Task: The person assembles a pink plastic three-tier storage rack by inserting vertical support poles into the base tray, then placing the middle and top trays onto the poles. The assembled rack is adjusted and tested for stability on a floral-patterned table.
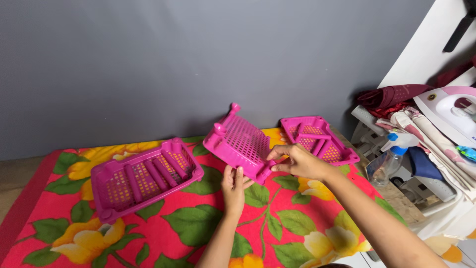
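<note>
Open floral mat (277, 223) lies between the left basket (144, 178) and right basket (317, 139).

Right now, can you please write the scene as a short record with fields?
surface: red cloth with flowers
left hand: holds the near edge of the tilted middle pink basket
right hand: grips the same basket at its right corner
left basket: lies on the cloth, pink rods inside
right basket: lies behind the right hand, rods inside
beside the cloth: spray bottle, iron, folded clothes
</note>
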